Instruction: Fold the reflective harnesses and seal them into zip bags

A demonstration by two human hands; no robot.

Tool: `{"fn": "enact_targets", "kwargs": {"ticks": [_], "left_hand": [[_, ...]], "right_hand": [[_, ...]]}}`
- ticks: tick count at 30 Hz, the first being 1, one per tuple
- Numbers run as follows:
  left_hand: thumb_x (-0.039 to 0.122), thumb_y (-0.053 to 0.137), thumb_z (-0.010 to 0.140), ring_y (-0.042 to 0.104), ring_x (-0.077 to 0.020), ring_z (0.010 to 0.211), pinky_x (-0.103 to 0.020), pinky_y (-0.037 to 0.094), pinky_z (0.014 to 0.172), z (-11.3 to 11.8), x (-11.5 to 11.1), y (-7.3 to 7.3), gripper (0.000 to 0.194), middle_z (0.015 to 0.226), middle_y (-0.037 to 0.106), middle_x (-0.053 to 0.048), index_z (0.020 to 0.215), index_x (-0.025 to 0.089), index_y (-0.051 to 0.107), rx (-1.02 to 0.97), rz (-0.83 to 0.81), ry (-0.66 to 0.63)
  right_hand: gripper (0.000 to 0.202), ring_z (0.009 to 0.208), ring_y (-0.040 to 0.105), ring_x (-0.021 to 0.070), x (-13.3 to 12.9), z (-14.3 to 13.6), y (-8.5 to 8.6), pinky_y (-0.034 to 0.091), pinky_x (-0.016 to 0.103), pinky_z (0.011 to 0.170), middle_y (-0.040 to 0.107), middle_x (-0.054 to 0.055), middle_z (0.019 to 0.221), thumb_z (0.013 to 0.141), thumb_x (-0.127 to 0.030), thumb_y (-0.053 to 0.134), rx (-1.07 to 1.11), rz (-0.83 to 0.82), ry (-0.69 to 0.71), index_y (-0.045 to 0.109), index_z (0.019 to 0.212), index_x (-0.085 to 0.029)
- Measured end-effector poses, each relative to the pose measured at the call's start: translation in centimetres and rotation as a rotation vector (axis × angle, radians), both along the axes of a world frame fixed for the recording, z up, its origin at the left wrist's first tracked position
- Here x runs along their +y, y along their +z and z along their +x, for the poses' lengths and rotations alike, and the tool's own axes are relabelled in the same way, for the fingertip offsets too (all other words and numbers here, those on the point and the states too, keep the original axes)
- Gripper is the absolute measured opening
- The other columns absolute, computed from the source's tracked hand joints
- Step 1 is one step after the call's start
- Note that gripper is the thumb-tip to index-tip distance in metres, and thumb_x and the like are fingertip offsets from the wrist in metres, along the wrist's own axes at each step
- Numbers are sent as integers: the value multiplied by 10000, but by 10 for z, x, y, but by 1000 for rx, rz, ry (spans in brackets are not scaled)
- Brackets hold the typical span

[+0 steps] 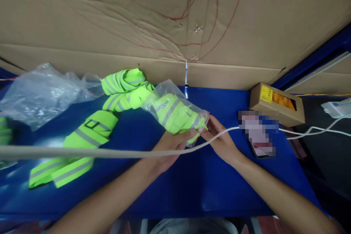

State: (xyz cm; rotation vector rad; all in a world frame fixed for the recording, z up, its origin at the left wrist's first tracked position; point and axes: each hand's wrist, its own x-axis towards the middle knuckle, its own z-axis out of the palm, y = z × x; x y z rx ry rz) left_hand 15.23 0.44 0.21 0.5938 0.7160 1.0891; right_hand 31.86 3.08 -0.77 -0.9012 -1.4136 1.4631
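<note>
Fingers of your left hand (171,144) and right hand (223,144) pinch the clear bag's (181,111) right end, mid-tabletop (192,186). Green strap (168,113) inside looks light, soft; film likely slippery. Grip strap through film.

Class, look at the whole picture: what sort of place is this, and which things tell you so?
Most likely a packing workstation: neon reflective straps lie on a blue tabletop, clear plastic bagging lies at the left, and one neon bundle is inside a clear bag.

Dim light, soft blur, glare on blue table (219,190) (left side), pixelated phone (256,133)
</note>
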Motion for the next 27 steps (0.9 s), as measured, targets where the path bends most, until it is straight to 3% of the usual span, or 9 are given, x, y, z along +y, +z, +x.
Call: {"fn": "enact_targets", "kwargs": {"ticks": [2, 4, 7, 11, 14, 18, 22, 27], "left_hand": [[271, 813, 813, 671, -228, 1081, -350, 496, 998, 3, -5, -3, 349, 1126, 752, -74, 1148, 199, 743, -16, -20, -45], [259, 807, 818, 665, -232, 1106, -363, 497, 1009, 9, -10, -8, 342, 1165, 740, -79, 1149, 200, 741, -55, -56, -80], [242, 777, 849, 657, -224, 1130, -363, 488, 1032, 15, -15, -14, 306, 1197, 727, -82, 1149, 200, 734, -106, -111, -101], [271, 738, 886, 675, -206, 1044, -383, 476, 1059, 14, -12, -10, 152, 1074, 748, -72, 997, 170, 760, -119, -119, -95], [285, 722, 900, 673, -191, 1000, -368, 476, 1050, 12, -10, -7, 160, 1013, 752, -75, 971, 151, 770, -108, -110, -87], [307, 736, 888, 666, -207, 1043, -346, 504, 971, 12, -11, -14, 273, 1144, 739, -98, 1125, 172, 750, -78, -109, -88], [296, 807, 818, 681, -226, 1009, -356, 523, 924, 10, -8, -16, 319, 1136, 748, -106, 1106, 169, 755, -21, -85, -93], [220, 868, 738, 670, -190, 1060, -319, 500, 997, 1, 0, -6, 340, 1135, 757, -27, 1060, 221, 758, 73, -24, 43]], "right_hand": [[320, 845, 647, 177, -1, 1, -3, 562, 316, 765, 652, 3, 928, 847, -397, 758, -54, -12, -23, 561, 1058, -260], [286, 659, 568, 140, -3, 2, -8, 505, 262, 592, 570, -44, 762, 826, -355, 767, -160, -21, -142, 523, 934, -254], [333, 558, 479, 118, -6, 1, -14, 421, 231, 485, 475, -77, 668, 797, -346, 777, -250, -67, -232, 461, 842, -254], [376, 587, 497, 111, -4, -2, -11, 479, 238, 533, 471, -88, 702, 759, -358, 803, -100, -196, -124, 462, 882, -260], [409, 611, 495, 101, -3, -1, -5, 507, 247, 577, 461, -90, 735, 723, -317, 831, 26, -259, -20, 469, 903, -258], [379, 596, 453, 93, -4, 0, -2, 421, 218, 548, 419, -91, 696, 730, -276, 822, -71, -203, -54, 457, 825, -241], [376, 602, 436, 100, -4, 2, 2, 392, 224, 559, 423, -86, 686, 743, -285, 822, -136, -121, -74, 453, 798, -237], [420, 824, 594, 149, 6, 10, 10, 481, 285, 764, 612, -18, 900, 732, -442, 848, -2, -150, 107, 571, 965, -230]]}}
